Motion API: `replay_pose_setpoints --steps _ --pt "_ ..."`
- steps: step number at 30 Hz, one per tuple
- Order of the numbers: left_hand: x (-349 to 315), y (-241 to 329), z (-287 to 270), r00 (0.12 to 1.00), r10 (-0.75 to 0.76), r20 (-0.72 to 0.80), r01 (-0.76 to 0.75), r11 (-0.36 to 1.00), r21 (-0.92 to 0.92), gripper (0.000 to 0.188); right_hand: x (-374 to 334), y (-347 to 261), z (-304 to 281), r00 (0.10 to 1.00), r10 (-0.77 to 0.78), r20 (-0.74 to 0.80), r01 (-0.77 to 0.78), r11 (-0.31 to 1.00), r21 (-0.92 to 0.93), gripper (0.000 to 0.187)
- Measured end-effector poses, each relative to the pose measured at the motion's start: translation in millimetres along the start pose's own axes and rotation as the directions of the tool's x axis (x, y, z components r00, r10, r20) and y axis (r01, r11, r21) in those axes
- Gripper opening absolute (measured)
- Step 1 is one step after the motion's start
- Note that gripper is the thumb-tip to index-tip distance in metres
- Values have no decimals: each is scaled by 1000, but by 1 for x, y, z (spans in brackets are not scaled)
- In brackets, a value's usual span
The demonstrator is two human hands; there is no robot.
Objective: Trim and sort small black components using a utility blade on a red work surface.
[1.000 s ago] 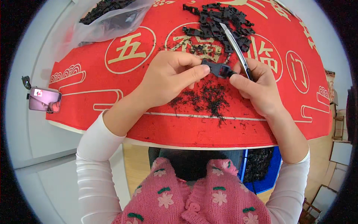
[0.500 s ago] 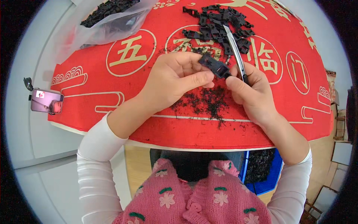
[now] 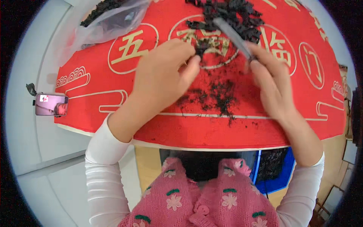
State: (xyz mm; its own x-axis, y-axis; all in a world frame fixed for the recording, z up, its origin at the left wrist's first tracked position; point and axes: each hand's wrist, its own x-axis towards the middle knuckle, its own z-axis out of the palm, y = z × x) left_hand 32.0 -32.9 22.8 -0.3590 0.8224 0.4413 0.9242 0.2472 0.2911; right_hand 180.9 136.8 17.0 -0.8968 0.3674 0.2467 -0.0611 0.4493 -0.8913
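My right hand (image 3: 273, 81) is closed around a utility knife (image 3: 232, 34). Its blade points up and to the left, smeared by motion, toward a pile of black plastic parts (image 3: 242, 17). To the left, my left hand (image 3: 164, 70) is closed at the fingertips on a small black plastic part (image 3: 201, 48), mostly hidden and blurred. The two hands are apart above a red tablecloth (image 3: 151, 130) with gold characters. Fine black shavings (image 3: 222, 99) lie scattered between my hands and the near edge.
A clear plastic bag (image 3: 126, 24) holding more black parts lies at the far left. A phone (image 3: 51, 104) is propped at the table's left edge. Below the near edge on the right stands a blue bin (image 3: 280, 185) with black scraps in it.
My hands have drawn apart. The left hand has moved left and up with the black part; the right hand has moved right with the knife, away from the part. The view has shifted slightly.
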Motion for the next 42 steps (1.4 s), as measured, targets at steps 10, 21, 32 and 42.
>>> replay_pose_setpoints --steps 10,21,32,42 --pt "-3 1 0 999 25 42 -27 999 43 8 -12 -3 11 975 -103 195 207 734 -647 46" --pt "-4 -4 0 997 13 70 -10 999 -43 8 -18 -5 23 964 -143 222 264 583 -769 53" --pt "-5 -6 2 999 7 51 -2 996 -92 7 -19 -4 23 945 -144 294 324 542 -775 57" --pt "1 2 1 998 -18 57 23 995 -92 7 -16 2 13 944 -181 277 328 628 -706 51"
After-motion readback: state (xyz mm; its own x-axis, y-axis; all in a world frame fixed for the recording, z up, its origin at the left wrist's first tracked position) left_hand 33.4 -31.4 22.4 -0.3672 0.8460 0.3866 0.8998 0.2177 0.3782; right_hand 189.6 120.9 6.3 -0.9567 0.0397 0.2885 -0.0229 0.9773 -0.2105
